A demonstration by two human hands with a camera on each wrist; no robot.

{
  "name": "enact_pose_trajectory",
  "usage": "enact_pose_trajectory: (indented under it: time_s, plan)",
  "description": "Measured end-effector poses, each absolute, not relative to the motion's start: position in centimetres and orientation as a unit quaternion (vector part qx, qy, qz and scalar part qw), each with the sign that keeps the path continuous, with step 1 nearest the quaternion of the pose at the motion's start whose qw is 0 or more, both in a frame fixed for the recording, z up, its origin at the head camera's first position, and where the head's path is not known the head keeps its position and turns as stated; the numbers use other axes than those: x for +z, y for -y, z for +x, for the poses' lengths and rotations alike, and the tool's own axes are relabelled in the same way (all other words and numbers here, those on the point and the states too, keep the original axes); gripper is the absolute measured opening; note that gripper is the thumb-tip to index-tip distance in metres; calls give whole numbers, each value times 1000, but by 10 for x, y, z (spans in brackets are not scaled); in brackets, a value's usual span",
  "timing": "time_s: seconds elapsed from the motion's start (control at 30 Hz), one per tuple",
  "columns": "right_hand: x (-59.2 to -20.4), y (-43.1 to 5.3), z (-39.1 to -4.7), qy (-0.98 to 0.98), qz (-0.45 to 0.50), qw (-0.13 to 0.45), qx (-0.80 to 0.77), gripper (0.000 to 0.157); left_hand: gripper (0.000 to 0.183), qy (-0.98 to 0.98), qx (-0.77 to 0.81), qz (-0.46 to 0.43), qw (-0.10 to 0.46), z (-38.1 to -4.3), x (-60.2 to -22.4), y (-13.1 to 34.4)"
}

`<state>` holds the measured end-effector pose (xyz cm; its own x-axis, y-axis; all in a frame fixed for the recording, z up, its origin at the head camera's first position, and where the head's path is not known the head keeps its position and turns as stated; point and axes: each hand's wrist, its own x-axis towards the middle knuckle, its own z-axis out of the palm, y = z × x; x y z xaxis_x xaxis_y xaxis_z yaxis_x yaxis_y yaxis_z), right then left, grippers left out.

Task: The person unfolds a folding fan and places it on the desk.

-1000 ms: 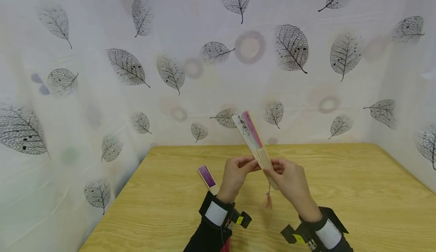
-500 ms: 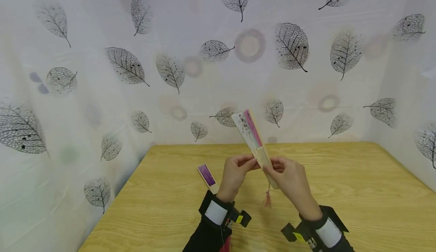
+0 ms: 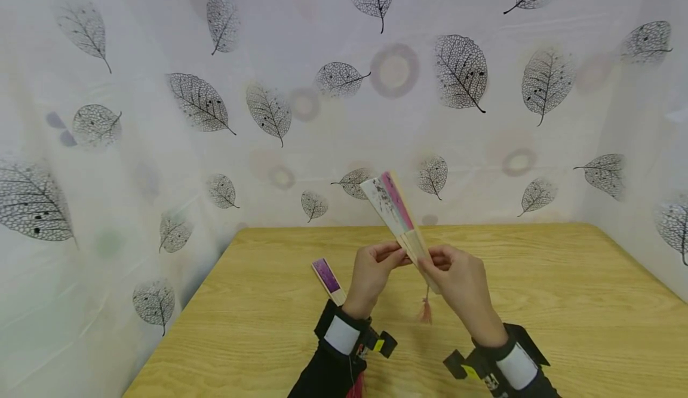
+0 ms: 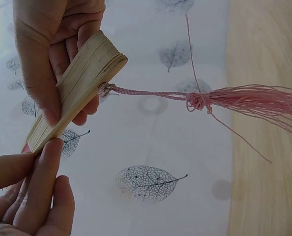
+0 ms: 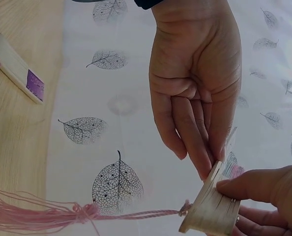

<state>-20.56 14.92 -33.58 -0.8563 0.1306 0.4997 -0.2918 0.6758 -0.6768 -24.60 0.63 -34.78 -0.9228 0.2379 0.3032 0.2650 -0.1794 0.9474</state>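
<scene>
A folding fan [image 3: 398,216] with pale wooden ribs and white-and-pink cloth tilts up and left above the table, its leaf spread only slightly. My left hand [image 3: 372,275] pinches an outer rib at its left side between thumb and fingers. Lower down, my right hand [image 3: 457,278] holds the ribs near the pivot end. From that end hangs a pink tassel [image 4: 254,101] on a twisted cord, also clear in the right wrist view. A second fan [image 3: 328,279], folded, with purple cloth, lies on the table beside my left wrist, which hides part of it.
The wood-grain table [image 3: 564,302] runs back to a white curtain [image 3: 333,15] printed with leaves, which also hangs at both sides. A dark red tassel [image 3: 356,386] shows beside my left sleeve, and the purple fan [image 5: 18,69] appears in the right wrist view.
The top of the held fan has spread slightly wider, its white edge shifting left. Its lower end and tassel have risen a little. Both hands keep their hold.
</scene>
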Motion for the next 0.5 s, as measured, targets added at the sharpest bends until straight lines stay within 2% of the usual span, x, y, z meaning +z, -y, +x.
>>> enact_pose_trajectory:
  time_s: [0.23, 0.5]
  plan:
    - [-339, -149, -207, 872, 54, 297, 385, 23, 27, 640, -743, -196, 11, -246, -348, -7]
    - [-340, -151, -208, 873, 56, 306, 376, 23, 27, 645, -739, -193, 15, -246, -348, -6]
